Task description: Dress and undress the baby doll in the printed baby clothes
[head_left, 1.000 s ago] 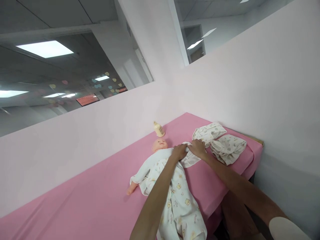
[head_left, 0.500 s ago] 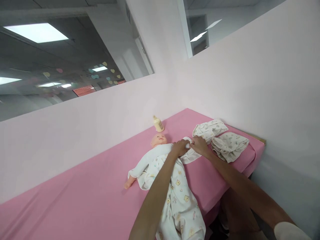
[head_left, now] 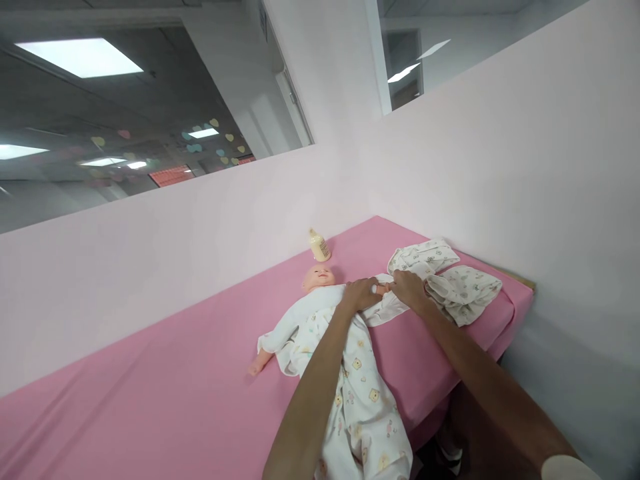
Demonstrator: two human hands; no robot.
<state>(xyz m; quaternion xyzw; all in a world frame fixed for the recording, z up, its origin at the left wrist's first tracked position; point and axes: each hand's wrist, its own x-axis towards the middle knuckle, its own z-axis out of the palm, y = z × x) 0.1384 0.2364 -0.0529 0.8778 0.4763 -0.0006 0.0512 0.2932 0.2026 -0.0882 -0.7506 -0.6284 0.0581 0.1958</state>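
Note:
A baby doll (head_left: 320, 277) lies on its back, dressed in a white long-sleeved top (head_left: 307, 312) and white printed trousers (head_left: 373, 393). My left hand (head_left: 361, 295) is closed around the doll's sleeve, near the cuff. Just past it a bit of the doll's bare forearm (head_left: 383, 289) shows. My right hand (head_left: 407, 289) pinches the end of that arm; the doll's fingers are hidden behind mine. Beneath both hands lies a white cloth piece (head_left: 385, 313), flat on the bed. The doll's other arm (head_left: 260, 362) rests out to the left, its hand bare.
A baby bottle (head_left: 319, 246) with cream-coloured contents stands behind the doll's head, by the wall. Two folded printed cloths (head_left: 425, 255) (head_left: 465, 293) lie to the right of my right hand. The pink-covered bed (head_left: 150, 400) meets white walls with windows above.
My right hand has shifted slightly right, away from my left. The doll's forearm now shows between my hands, where white cloth was before.

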